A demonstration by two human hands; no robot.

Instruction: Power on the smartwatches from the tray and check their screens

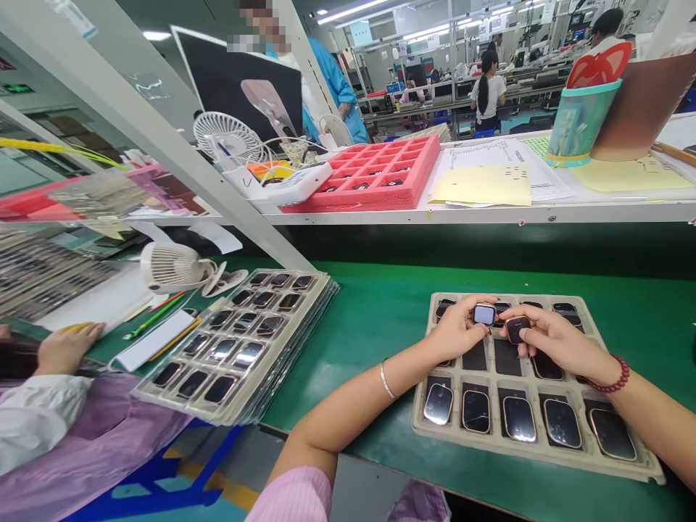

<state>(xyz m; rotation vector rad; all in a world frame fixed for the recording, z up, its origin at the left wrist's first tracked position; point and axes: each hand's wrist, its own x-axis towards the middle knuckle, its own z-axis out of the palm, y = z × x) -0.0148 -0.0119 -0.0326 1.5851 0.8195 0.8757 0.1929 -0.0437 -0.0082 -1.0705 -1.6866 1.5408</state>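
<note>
My left hand (461, 326) grips a smartwatch (483, 314) with a light, pale screen between thumb and fingers. Close beside it, my right hand (549, 336) pinches a second smartwatch (518, 330) whose screen is dark. Both are held above a beige compartment tray (544, 453) on the green bench. Watch faces with dark glass lie in its front row, such as the dark watch face (519, 418). Two pockets under my hands show only dark bottoms. My hands and wrists hide part of the middle and back rows.
To the left stands a stack of similar trays (239, 413) filled with watch faces. A small white fan (171, 267) lies behind it. A co-worker's hand (68, 348) rests at far left. The raised shelf (478, 214) carries a pink foam tray (418, 174), papers and a cup (579, 123).
</note>
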